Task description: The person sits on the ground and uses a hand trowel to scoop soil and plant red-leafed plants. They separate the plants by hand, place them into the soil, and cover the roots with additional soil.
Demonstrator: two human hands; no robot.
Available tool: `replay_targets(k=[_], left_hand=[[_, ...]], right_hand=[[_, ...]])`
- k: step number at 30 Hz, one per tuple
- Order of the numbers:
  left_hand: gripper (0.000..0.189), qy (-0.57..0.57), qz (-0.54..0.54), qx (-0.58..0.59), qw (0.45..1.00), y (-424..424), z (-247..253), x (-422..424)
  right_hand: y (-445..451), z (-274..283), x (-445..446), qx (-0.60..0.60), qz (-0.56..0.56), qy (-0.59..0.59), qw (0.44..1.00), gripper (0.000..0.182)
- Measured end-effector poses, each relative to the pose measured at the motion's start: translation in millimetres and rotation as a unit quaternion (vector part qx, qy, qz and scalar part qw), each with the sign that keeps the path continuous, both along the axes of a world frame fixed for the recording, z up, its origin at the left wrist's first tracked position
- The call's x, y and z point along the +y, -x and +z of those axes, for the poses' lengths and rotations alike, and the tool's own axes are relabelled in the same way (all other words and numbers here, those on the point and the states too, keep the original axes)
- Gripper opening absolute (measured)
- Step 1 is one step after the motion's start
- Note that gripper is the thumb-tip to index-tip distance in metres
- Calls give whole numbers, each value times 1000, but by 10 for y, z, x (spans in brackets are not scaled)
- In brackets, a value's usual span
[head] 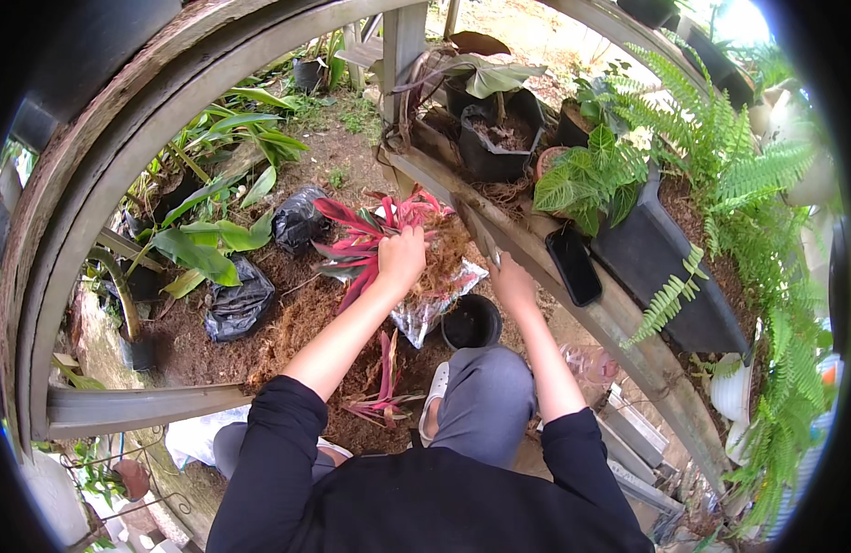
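My left hand (401, 261) is closed around the base of a plant with pink and dark green leaves (349, 218). Fibrous brown root material (449, 249) hangs from it, just right of the fist. In my right hand (514, 282) is the handle of a soil-stained bladed hand tool (477, 225), its blade pointing away from me beside the roots. Crumpled silvery plastic (418, 321) lies beneath the plant. An open black plastic pot (471, 321) stands below and between my hands. Loose pink-leaved shoots (385, 408) lie on the soil near my feet.
Two black plastic bags (240, 301) sit on the ground to the left, near leafy green plants (197, 252). A beam (605, 332) runs diagonally along the right, with a smartphone (574, 267) on it. Beyond it are potted plants, a black planter (664, 276) and ferns (764, 173).
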State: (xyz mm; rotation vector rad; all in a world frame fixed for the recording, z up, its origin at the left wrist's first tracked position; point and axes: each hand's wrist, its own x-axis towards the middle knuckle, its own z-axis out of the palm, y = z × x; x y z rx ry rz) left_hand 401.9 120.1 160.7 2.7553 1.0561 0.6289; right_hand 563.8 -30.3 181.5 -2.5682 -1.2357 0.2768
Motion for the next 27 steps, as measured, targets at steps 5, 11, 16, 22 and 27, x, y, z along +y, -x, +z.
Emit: replay_targets(k=[5,11,16,22,27], left_hand=[[29,158,-58,-44,985,-46,358,98],[34,427,-120,-167,880,-553,645,152],[39,368,-116,-49,921,-947,-9,479],[32,346,24,-3,938,-1150,-77,167],[26,315,43,-23,948,-1042,32,138]], right_hand=[[-41,438,-285,102,-5,-135,986,32],[-144,775,-287,89,-26,-296,951,25],[10,1052,-89,52,-49,-246,967,30],[-28,616,-11,-10,-63,-149,987,35],[64,275,199,-58,-80,-42,994,35]])
